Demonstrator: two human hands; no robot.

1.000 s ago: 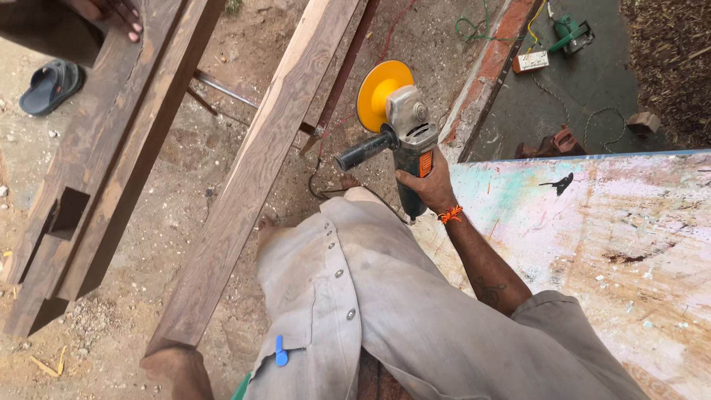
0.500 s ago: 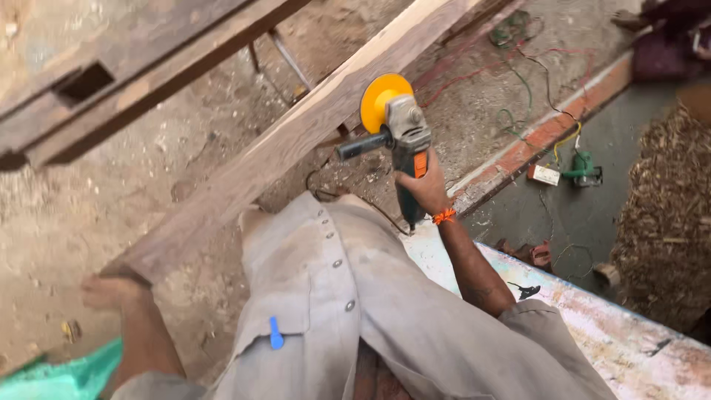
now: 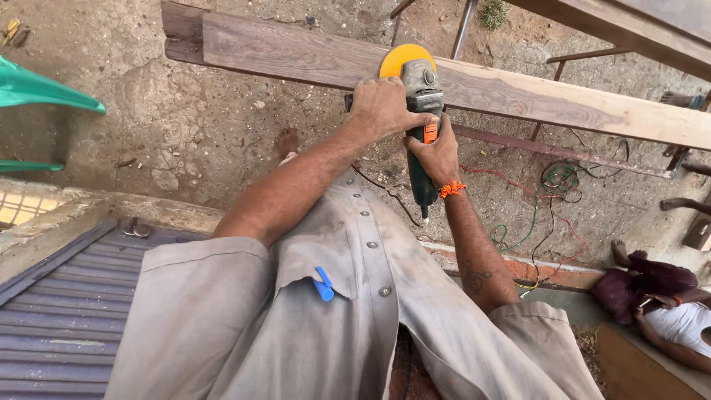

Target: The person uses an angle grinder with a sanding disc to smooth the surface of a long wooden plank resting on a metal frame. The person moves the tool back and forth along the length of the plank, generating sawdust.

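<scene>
Both hands on a grey-bodied angle grinder with a yellow disc guard, held over a long weathered wooden plank that runs across the view above bare dirt ground. Left hand wrapped tight round the side handle. Right hand, orange thread at the wrist, closed round the rear body. Disc sits at the plank's near edge; contact cannot be told.

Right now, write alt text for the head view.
Both hands, left hand and right hand, hold an angle grinder with a yellow disc against a long wooden plank above dirt ground.
</scene>
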